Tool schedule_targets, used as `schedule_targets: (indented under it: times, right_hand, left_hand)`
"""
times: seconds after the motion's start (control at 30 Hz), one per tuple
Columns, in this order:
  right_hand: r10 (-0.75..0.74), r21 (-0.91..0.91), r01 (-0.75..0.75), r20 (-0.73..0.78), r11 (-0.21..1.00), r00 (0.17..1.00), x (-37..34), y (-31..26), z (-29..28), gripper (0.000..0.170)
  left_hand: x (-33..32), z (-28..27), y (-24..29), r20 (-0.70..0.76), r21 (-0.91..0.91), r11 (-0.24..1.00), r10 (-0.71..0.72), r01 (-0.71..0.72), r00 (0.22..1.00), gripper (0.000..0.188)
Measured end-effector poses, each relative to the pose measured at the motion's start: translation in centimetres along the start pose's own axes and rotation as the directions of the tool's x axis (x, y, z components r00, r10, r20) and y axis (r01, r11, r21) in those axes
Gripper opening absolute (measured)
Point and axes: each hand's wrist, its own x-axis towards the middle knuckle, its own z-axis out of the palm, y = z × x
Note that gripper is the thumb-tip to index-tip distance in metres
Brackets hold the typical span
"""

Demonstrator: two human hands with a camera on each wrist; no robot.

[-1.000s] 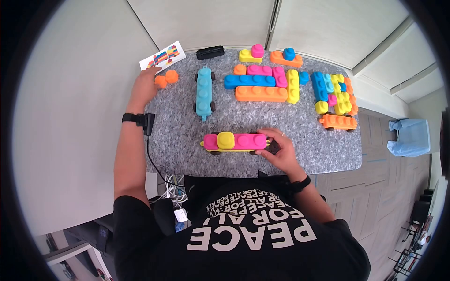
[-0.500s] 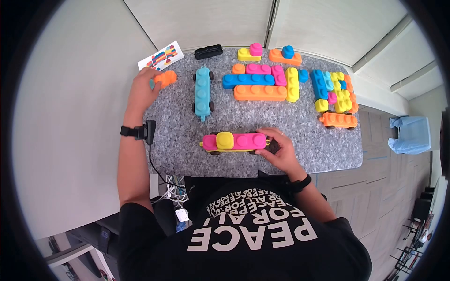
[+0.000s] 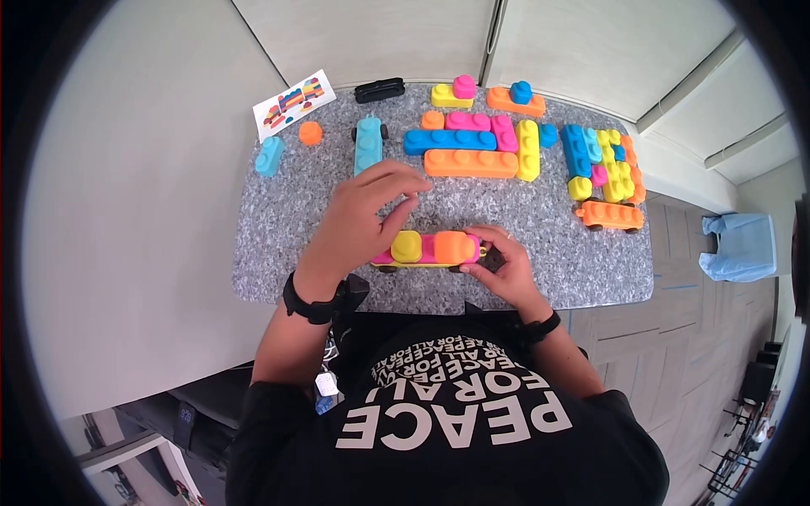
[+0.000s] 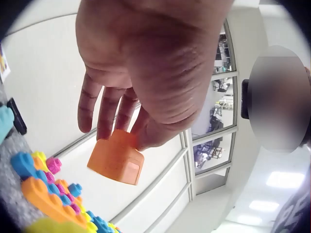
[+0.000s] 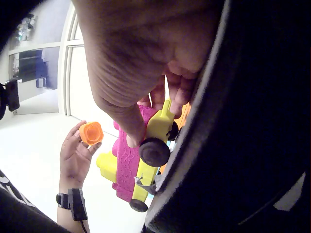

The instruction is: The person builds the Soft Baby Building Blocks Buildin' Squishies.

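My left hand pinches a one-stud orange block by its stud, fingers pointing right in the head view. In that view the block overlaps the right part of a pink block row on a yellow wheeled base. A yellow block sits on the pink row. My right hand grips the right end of this car, thumb on the near side and fingers on the far side. Beyond my left hand stands a light blue wheeled base, its near end hidden by the hand.
A light blue block, another orange block and a picture card lie at the left. Behind are a black case and several coloured blocks. More blocks and an orange wheeled base line the right edge.
My left hand took an orange block from the left and carried it right, over the car. The light blue block at the left now shows fully. My right hand keeps its grip.
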Motion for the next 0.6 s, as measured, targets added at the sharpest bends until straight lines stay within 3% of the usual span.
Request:
schedule_targets:
  times: [0.13,0.2,0.33,0.37,0.47,0.5,0.6]
  right_hand:
    - [0.109,-0.081,-0.103,0.062,0.991,0.992,-0.2,0.0,-0.7,0.069]
    - [-0.058,-0.245,0.044,-0.05,0.969,0.997,0.4,-3.2,0.0,0.068]
    - [-0.212,-0.47,0.197,0.021,0.86,0.977,-1.9,-5.0,0.4,0.065]
    - [-0.241,-0.346,0.244,0.052,0.906,0.969,-2.5,-5.1,0.2,0.055]
    - [-0.169,-0.2,0.23,0.283,0.952,0.944,-3.1,-6.1,-1.5,0.044]
    - [-0.159,-0.197,0.219,0.279,0.956,0.947,-3.0,-6.6,-1.5,0.038]
    - [-0.159,-0.234,0.232,0.293,0.944,0.943,-2.5,-6.5,-1.7,0.041]
  left_hand:
    - [-0.7,1.2,-0.2,0.078,0.055,0.998,-0.016,0.012,0.997,0.034]
    - [-1.3,2.2,0.6,0.095,0.061,0.998,-0.034,0.028,0.995,0.036]
    - [-3.3,3.8,0.7,0.058,0.105,0.992,0.065,-0.071,0.996,0.037]
    - [-3.7,3.8,0.9,0.023,0.114,0.99,0.077,-0.079,0.997,0.037]
    - [-5.9,3.2,1.1,-0.071,0.127,0.99,0.079,-0.069,0.994,0.036]
    - [-6.8,2.8,1.0,-0.098,0.129,0.99,0.077,-0.064,0.992,0.035]
    - [-10.5,2.7,0.2,-0.131,0.152,0.987,0.08,-0.059,0.988,0.034]
